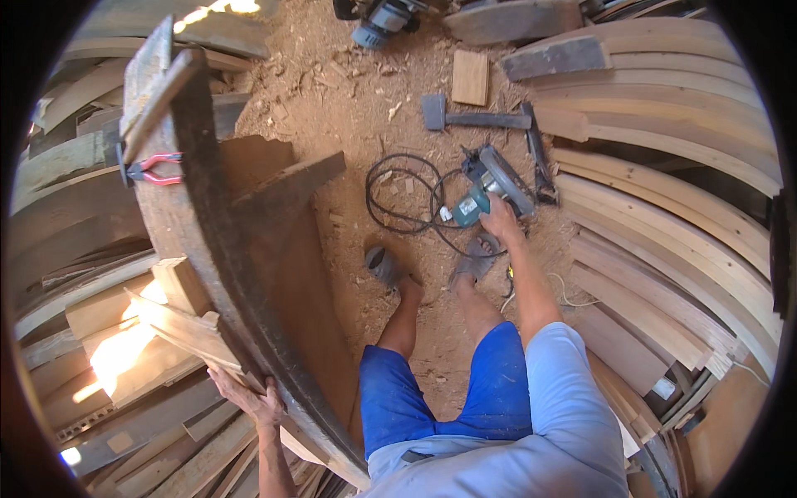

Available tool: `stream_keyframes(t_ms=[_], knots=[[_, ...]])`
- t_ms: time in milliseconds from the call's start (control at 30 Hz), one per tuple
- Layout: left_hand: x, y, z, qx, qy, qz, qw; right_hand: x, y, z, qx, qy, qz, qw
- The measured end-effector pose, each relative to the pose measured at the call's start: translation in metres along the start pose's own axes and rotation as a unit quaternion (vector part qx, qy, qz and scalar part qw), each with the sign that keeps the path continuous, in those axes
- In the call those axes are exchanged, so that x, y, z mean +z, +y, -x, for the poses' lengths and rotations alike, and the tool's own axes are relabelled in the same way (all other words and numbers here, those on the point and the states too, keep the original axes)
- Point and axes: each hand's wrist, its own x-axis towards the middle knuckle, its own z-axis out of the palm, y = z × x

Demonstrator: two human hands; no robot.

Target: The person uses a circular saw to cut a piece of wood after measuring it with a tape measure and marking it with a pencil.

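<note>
My right hand (500,217) is wrapped round the handle of a green circular saw (471,205), held low over the floor near my right foot. Its dark cord (383,217) lies looped to the left. At the near left, my left hand (256,403) grips the near end of a pale wooden board (187,330), thumb toward the edge of a dark, worn workbench (178,212). A short wooden block (181,285) sits beside the board. Farther up the bench rest pliers with red handles (158,169).
A hammer (486,120) and a small wooden piece (471,77) lie on the sawdust-covered floor (324,100). Another power tool (382,23) is at the far edge. Curved planks (664,199) are stacked along the right; more timber (62,216) fills the left.
</note>
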Motion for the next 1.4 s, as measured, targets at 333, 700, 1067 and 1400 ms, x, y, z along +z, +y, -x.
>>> stream_keyframes(t_ms=[333, 700, 1067, 1400], knots=[[0.005, -0.009, 0.01, 0.004, 0.007, -0.007, 1.0, 0.018, 0.018, 0.024, -0.011, -0.076, 0.014, 0.997], [0.011, -0.028, 0.024, -0.063, -0.038, 0.083, 0.994, -0.05, 0.22, -0.037, 0.195, 0.223, 0.047, 0.954], [0.009, -0.044, 0.032, -0.121, -0.046, 0.129, 0.983, -0.069, 0.2, -0.008, 0.142, 0.173, -0.054, 0.973], [0.015, -0.031, 0.018, -0.02, 0.006, 0.033, 0.999, -0.212, 0.188, 0.095, 0.112, 0.225, 0.216, 0.944]])
